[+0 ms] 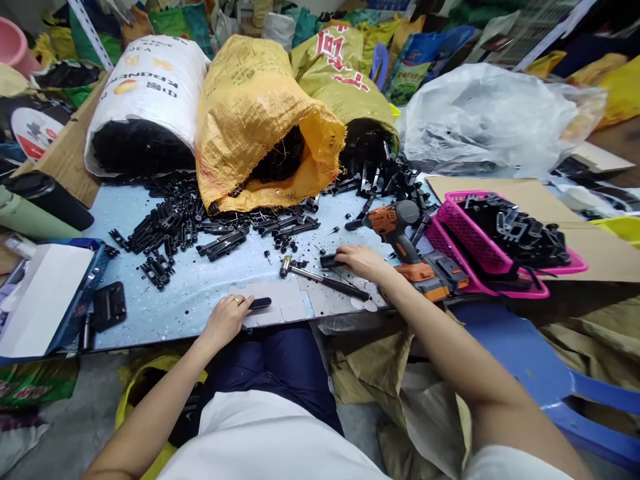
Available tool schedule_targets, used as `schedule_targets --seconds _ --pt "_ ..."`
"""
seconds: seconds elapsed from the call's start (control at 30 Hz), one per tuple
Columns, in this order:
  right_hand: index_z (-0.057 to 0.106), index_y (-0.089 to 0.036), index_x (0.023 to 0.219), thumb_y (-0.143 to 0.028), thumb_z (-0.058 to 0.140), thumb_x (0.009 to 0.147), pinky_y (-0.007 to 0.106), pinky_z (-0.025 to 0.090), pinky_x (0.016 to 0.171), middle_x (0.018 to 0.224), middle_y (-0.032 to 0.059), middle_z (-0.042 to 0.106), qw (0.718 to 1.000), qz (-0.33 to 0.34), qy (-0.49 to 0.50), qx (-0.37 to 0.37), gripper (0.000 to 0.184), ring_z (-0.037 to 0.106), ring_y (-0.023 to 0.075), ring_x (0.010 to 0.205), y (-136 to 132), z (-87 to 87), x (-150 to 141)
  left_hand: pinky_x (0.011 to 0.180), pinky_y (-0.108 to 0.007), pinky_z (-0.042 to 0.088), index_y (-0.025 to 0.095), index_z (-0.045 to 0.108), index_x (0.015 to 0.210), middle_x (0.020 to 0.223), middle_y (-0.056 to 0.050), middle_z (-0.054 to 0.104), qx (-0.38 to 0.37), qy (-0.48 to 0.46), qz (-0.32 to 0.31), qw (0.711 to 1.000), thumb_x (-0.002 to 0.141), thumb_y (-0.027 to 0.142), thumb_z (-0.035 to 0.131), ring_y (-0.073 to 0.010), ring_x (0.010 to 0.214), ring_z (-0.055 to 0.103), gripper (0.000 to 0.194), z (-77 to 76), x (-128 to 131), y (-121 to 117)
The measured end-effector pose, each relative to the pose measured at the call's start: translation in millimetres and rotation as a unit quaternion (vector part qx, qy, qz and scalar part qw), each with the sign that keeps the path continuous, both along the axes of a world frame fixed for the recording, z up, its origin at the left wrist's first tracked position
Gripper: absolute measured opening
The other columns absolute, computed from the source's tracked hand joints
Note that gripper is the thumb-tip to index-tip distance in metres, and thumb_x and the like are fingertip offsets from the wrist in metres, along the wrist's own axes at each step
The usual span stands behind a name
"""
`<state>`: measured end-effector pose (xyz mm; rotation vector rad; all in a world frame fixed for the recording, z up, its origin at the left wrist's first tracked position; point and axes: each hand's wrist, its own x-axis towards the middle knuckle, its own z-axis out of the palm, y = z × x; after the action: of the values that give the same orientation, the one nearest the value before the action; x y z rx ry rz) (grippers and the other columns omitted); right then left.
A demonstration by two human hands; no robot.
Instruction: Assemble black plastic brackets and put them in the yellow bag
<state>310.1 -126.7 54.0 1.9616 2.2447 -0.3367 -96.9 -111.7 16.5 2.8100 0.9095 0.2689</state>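
Observation:
My left hand (227,320) rests at the near edge of the pale blue table (200,287), its fingers closed on a small black plastic part (260,303). My right hand (357,260) reaches further in, with its fingers pinching another small black part (327,261). A small hammer (320,277) with a black handle lies on the table just in front of my right hand. An orange and grey cordless drill (405,250) lies to the right of that hand.
Heaps of black plastic parts (175,220) spill from a white sack (145,100), a yellow sack (260,113) and another yellow sack (345,80) at the back. A pink basket (465,233) holds assembled black parts at right. A blue plastic chair (525,360) stands at lower right.

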Motion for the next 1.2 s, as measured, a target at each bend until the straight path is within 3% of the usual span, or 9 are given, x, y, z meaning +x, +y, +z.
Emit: schedule_targets --seconds 0.17,0.37,0.57,0.73,0.87,0.97,1.03,1.13,1.2 --pt "0.067 -0.020 0.106 -0.028 0.048 0.086 0.039 0.040 0.095 0.126 0.0090 0.055 0.978 0.142 0.149 -0.027 0.028 0.054 0.0227 0.108 7.1 -23.6 -11.6 0.076 -0.035 0.046 0.014 0.053 0.120 0.096 -0.010 0.062 -0.003 0.002 -0.009 1.000 0.092 0.020 0.044 -0.0218 0.088 0.057 0.030 -2.5 -1.9 -1.2" --pt "0.071 -0.017 0.096 -0.026 0.052 0.083 0.032 0.040 0.094 0.121 0.0075 0.058 0.955 0.192 0.222 0.038 0.024 0.055 0.0194 0.105 112.6 -36.0 -64.5 0.076 -0.034 0.047 0.016 0.052 0.121 0.097 -0.010 0.062 -0.010 0.001 0.008 1.000 0.091 0.019 0.045 -0.0210 0.090 0.057 0.030 0.4 7.0 -5.8" --pt "0.070 -0.016 0.092 -0.025 0.054 0.082 0.035 0.041 0.089 0.113 0.0112 0.062 0.963 0.144 0.186 0.132 0.021 0.055 0.0229 0.101 184.6 -10.1 -109.6 0.076 -0.033 0.047 0.017 0.053 0.120 0.094 -0.009 0.062 0.002 0.002 0.036 0.999 0.091 0.019 0.045 -0.0203 0.088 0.058 0.030 9.7 9.3 -7.1" --pt "0.061 -0.018 0.093 -0.041 0.050 0.086 0.041 0.037 0.090 0.107 0.0089 0.061 0.908 0.037 0.360 0.213 0.027 0.051 0.0233 0.099 148.6 14.3 -104.0 0.078 -0.032 0.045 0.018 0.052 0.121 0.096 -0.009 0.062 -0.023 0.013 0.026 0.999 0.092 0.022 0.044 -0.0205 0.090 0.057 0.031 4.7 34.7 12.7" --pt "0.049 -0.022 0.095 -0.056 0.050 0.082 0.031 0.045 0.075 0.089 0.0009 0.059 0.778 -0.097 0.618 0.055 0.036 0.057 0.0149 0.079 98.0 17.4 -98.4 0.077 -0.030 0.043 0.017 0.053 0.121 0.095 -0.010 0.061 -0.051 0.044 0.069 0.995 0.091 0.022 0.044 -0.0204 0.091 0.057 0.032 7.0 83.5 62.5" --pt "0.046 -0.025 0.099 -0.061 0.049 0.079 0.029 0.048 0.066 0.087 0.0004 0.060 0.701 -0.188 0.687 -0.020 0.042 0.059 0.0146 0.072 65.4 10.4 -100.6 0.079 -0.030 0.042 0.014 0.055 0.118 0.099 -0.013 0.060 -0.051 0.038 0.124 0.990 0.091 0.019 0.043 -0.0215 0.094 0.056 0.030 17.7 102.1 92.6" --pt "0.046 -0.024 0.102 -0.062 0.050 0.078 0.030 0.048 0.063 0.088 0.0021 0.061 0.744 -0.213 0.633 -0.014 0.045 0.059 0.0161 0.069 46.6 2.8 -101.3 0.078 -0.029 0.042 0.015 0.056 0.115 0.098 -0.011 0.060 -0.052 0.030 0.117 0.991 0.091 0.021 0.043 -0.0208 0.094 0.056 0.028 22.8 96.1 93.5" --pt "0.048 -0.021 0.109 -0.048 0.059 0.076 0.035 0.047 0.071 0.101 0.0083 0.061 0.893 -0.207 0.389 0.088 0.044 0.059 0.0222 0.084 27.6 -9.2 -99.3 0.075 -0.028 0.043 0.019 0.056 0.115 0.092 -0.008 0.061 -0.046 0.028 0.058 0.997 0.091 0.024 0.045 -0.0194 0.087 0.057 0.027 20.8 68.0 65.2" --pt "0.049 -0.017 0.111 -0.034 0.057 0.078 0.038 0.045 0.078 0.109 0.0144 0.058 0.944 -0.214 0.200 0.152 0.038 0.055 0.0280 0.098 26.7 -15.3 -98.7 0.074 -0.029 0.044 0.019 0.056 0.115 0.089 -0.007 0.061 -0.036 0.033 0.024 0.999 0.091 0.024 0.046 -0.0192 0.083 0.058 0.027 14.8 47.4 38.6"
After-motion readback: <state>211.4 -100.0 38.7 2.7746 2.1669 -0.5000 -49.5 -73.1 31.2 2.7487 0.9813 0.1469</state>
